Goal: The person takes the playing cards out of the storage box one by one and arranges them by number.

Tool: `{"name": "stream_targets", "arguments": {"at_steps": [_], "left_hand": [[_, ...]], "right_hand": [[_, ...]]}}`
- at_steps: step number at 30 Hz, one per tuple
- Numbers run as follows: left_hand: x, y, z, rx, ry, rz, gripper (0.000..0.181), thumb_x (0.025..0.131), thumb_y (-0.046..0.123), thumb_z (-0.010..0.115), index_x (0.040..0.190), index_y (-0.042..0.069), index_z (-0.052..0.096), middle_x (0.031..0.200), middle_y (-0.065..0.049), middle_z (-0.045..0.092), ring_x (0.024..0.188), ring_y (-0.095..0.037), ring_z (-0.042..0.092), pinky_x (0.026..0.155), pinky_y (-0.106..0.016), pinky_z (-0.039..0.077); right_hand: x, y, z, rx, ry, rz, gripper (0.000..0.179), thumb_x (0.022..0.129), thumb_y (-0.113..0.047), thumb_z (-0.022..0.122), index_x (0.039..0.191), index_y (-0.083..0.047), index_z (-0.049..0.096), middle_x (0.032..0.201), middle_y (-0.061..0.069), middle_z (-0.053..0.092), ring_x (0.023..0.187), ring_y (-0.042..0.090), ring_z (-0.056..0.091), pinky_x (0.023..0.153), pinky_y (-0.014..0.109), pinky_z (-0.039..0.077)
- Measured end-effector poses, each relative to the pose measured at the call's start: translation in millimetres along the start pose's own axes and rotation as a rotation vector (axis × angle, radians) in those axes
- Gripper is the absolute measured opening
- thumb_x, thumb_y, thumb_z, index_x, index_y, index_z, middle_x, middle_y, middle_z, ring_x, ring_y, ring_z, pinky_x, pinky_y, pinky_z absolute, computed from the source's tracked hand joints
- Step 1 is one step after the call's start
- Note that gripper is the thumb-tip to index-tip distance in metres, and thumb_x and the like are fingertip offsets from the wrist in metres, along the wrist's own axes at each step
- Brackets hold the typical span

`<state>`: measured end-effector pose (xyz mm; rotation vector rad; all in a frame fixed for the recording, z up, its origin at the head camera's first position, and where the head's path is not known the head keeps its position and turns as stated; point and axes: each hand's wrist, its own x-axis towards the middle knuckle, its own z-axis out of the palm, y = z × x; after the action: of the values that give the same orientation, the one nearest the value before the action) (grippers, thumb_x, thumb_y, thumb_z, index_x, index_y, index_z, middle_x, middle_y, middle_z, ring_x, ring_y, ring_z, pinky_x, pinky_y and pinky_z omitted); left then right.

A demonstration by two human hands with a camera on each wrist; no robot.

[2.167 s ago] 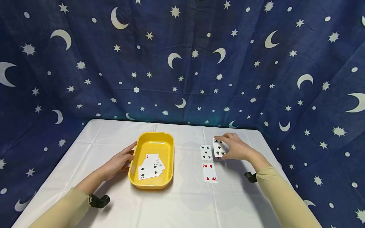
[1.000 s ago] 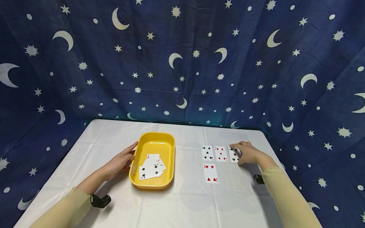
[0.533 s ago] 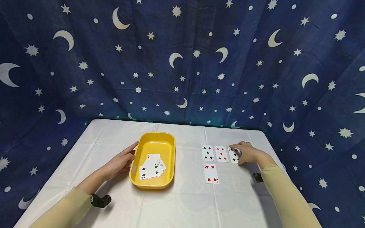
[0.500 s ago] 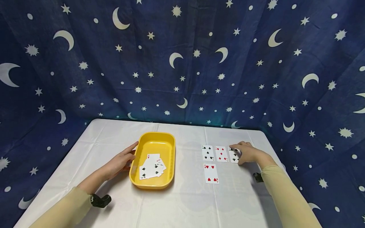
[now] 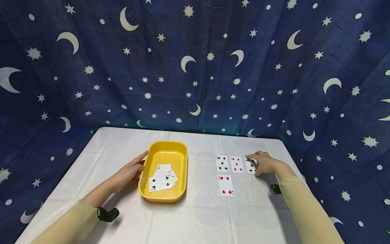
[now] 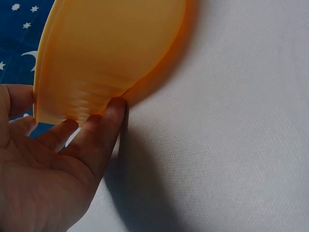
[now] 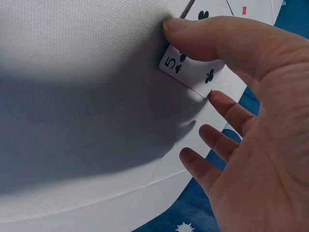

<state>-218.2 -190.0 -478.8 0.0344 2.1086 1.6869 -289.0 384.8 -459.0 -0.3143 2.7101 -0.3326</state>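
Note:
My left hand stands at the left side of a yellow tray, its fingers touching the outer wall; the left wrist view shows the fingertips on that wall. Several playing cards lie overlapped inside the tray. On the right, my right hand holds a five of clubs flat on the table, thumb and a finger at its edges. Beside that card lie a five of diamonds and a five of spades in a row. A four of hearts sits below the spades card.
A white cloth covers the table. Behind it and at the sides hangs a dark blue curtain with moons and stars. The right hand is near the table's right edge.
My right hand moved the five of clubs from above the five of diamonds to the table on its right, uncovering the diamonds card. Over the last second both hands stay still.

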Motion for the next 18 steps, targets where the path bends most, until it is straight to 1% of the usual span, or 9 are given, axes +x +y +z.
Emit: {"name": "stream_targets", "arguments": {"at_steps": [8,18], "left_hand": [[-0.1,0.5,0.6,0.006,0.003,-0.001,0.071,0.104,0.019,0.047,0.166,0.029,0.014,0.166,-0.023,0.022,0.136,-0.036,0.047,0.101,-0.044,0.052],[0.4,-0.3,0.0,0.001,0.004,-0.003,0.071,0.104,0.020,0.047,0.166,0.029,0.015,0.165,-0.022,0.023,0.135,-0.036,0.047,0.101,-0.044,0.052]], "right_hand": [[-0.8,-1.5,-1.9,-0.002,-0.010,0.012,0.094,0.066,-0.010,0.087,0.152,-0.013,0.049,0.147,0.027,0.039,0.133,0.050,0.032,0.103,0.072,0.035],[-1.6,-3.1,-1.9,-0.001,-0.008,0.000,0.095,0.066,-0.008,0.085,0.153,-0.013,0.048,0.149,0.027,0.038,0.133,0.049,0.032,0.101,0.069,0.038]]}}
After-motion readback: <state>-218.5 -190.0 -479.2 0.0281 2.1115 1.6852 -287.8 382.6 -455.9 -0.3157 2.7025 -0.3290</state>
